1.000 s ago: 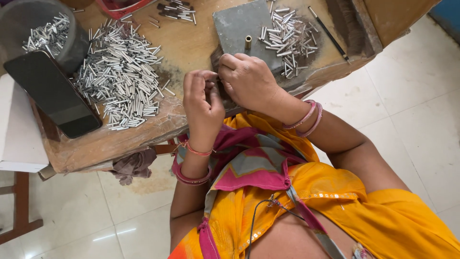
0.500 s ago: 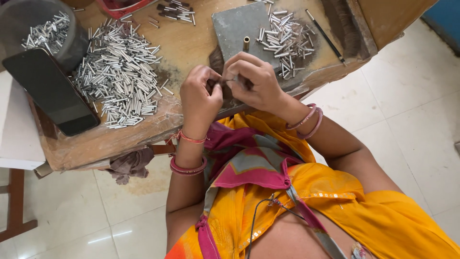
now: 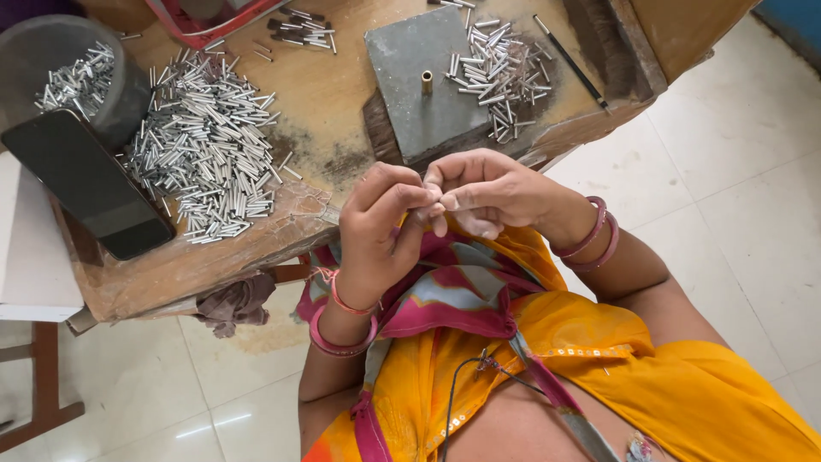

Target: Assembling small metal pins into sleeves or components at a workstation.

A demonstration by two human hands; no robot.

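My left hand [image 3: 376, 231] and my right hand [image 3: 487, 192] meet fingertip to fingertip just in front of the table edge, above my lap. Both pinch at the same spot, and the small part between the fingers is mostly hidden. Just beyond them a grey stone block [image 3: 428, 81] lies on the wooden table [image 3: 325, 94], with a short brass tube [image 3: 426, 82] standing upright on it. Beside the tube, at the block's right edge, lies a heap of small silver metal tubes [image 3: 500, 73]. A much larger pile of silver tubes [image 3: 205, 145] is spread to the left.
A black phone [image 3: 85, 184] lies at the table's left edge beside a grey bowl [image 3: 120, 103] holding more tubes. A thin black rod [image 3: 569, 62] lies at the right. A rag [image 3: 235, 304] hangs under the table edge. A red tray [image 3: 184, 26] sits at the back.
Both hands have drawn back from the grey block toward my body and now pinch together off the table edge. The brass tube on the block stands uncovered.
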